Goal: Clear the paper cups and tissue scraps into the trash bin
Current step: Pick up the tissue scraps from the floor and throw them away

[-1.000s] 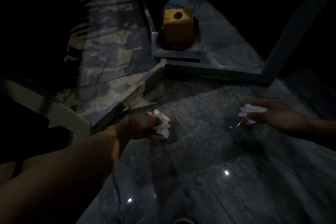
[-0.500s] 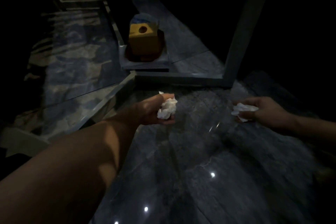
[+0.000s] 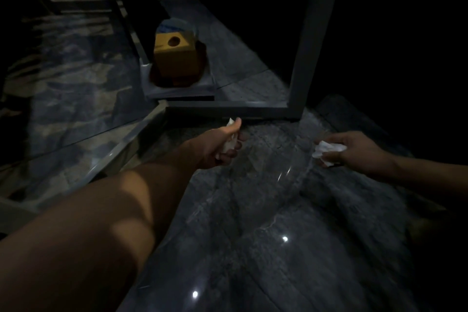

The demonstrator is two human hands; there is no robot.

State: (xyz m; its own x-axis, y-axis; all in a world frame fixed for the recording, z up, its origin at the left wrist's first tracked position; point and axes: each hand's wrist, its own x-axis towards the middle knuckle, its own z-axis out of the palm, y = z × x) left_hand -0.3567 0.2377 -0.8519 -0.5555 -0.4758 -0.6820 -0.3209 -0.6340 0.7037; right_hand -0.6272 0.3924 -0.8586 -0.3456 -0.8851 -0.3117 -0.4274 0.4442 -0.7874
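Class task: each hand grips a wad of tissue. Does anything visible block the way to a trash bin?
No bin can be made out in this dark view, so the path cannot be judged. The left hand and right hand each hold tissue above bare marble.

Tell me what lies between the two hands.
In the head view, only bare dark marble floor lies between the left hand and right hand. Each grips its own tissue wad.
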